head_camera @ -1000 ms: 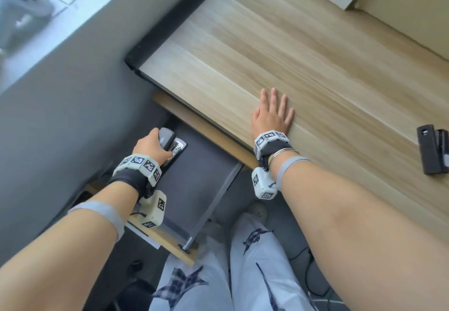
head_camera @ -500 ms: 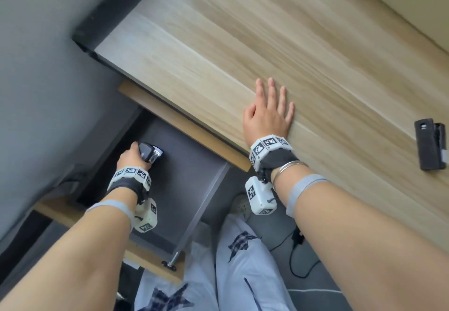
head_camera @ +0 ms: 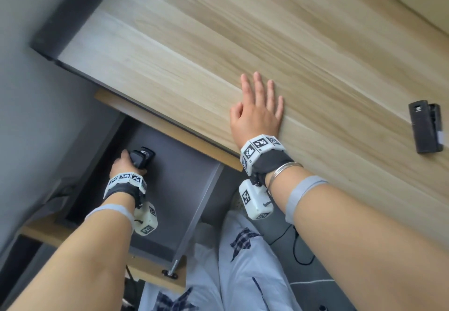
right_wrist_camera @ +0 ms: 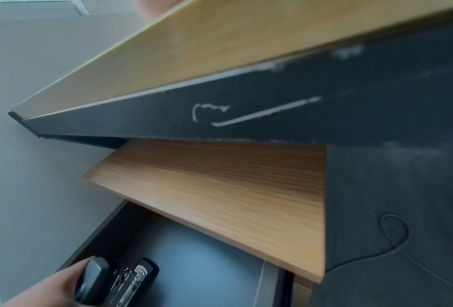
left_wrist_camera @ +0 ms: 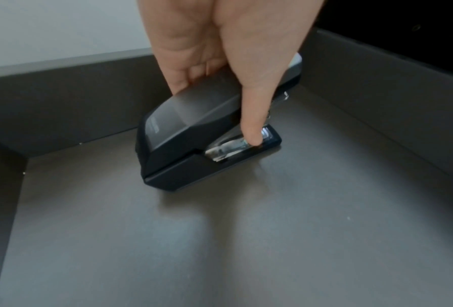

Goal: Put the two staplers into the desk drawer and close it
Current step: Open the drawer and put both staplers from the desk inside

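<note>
Gripping a black plastic stapler with a chrome metal magazine (left_wrist_camera: 194,133), your left hand (head_camera: 125,165) has it down inside the open dark grey desk drawer (head_camera: 184,189), toward the drawer's far left corner. The left-wrist view shows your fingers curled over the stapler's top cover while one finger (left_wrist_camera: 254,116) reaches down the side, its tip on the shiny metal at the base; the front of the base sits at the drawer floor, though whether it fully rests there cannot be told. A small label on the stapler's top is too blurred to read. Your right hand (head_camera: 257,111) lies flat, palm down, on the light wood-grain desktop (head_camera: 218,43) near its front edge, fingers straight and slightly spread, holding nothing. A second black stapler (head_camera: 426,129) lies on the desktop well to the right of that hand, apart from it; its markings are too small to read. Both wrists wear bands of black-and-white square marker tags, with no legible words. From the right-wrist view, the stapler in your left hand (right_wrist_camera: 120,280) appears at the lower left inside the drawer, below a wooden panel (right_wrist_camera: 220,187) under the desk's dark front edge, which bears pale scratch marks that form no readable writing.
</note>
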`<state>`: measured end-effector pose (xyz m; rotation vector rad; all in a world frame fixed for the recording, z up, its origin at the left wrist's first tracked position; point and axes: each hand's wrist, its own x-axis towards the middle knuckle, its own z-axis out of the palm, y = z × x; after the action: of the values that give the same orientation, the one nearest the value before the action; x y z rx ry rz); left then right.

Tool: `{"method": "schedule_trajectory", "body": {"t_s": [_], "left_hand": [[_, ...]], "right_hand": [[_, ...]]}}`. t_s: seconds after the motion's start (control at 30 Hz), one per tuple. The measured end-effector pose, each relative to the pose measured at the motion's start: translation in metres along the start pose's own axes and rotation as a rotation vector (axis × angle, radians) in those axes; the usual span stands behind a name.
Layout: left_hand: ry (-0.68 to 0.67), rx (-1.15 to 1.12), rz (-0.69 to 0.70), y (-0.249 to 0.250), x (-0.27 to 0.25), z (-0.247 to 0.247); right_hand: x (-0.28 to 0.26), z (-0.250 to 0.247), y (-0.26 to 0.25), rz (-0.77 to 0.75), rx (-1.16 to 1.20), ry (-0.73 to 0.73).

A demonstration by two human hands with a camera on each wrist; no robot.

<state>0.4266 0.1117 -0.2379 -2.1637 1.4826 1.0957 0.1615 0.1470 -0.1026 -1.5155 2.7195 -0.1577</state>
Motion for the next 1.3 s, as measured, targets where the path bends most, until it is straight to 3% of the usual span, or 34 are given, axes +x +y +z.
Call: {"method": "schedule_trajectory", "body": {"t_s": [0.27, 0.43, 0.6, 0.73, 1.07, 1.3], "left_hand": [[0.049, 0.173, 0.138, 0.027, -0.032, -0.056], [-0.068, 0.286, 0.22, 0.052, -0.074, -0.103], [-0.046, 0.379, 0.327, 0.096, -0.126, -0.147], [-0.006, 0.342, 0.406, 0.15, -0.157, -0.158], [-0.067, 0.284, 0.609, 0.31, -0.204, -0.083], [-0.076, 0.301, 0.688, 0.382, -0.216, -0.02]], "right_hand": [[-0.001, -0.005, -0.001, 0.002, 0.07, -0.02], [0.0, -0.019, 0.001, -0.008, 0.098, -0.189], [0.014, -0.049, 0.015, -0.054, 0.17, -0.394], [0.024, -0.078, 0.041, -0.051, 0.165, -0.435], [0.064, -0.137, 0.211, 0.271, 0.01, -0.427], [0.075, -0.14, 0.316, 0.556, 0.001, -0.344]]}}
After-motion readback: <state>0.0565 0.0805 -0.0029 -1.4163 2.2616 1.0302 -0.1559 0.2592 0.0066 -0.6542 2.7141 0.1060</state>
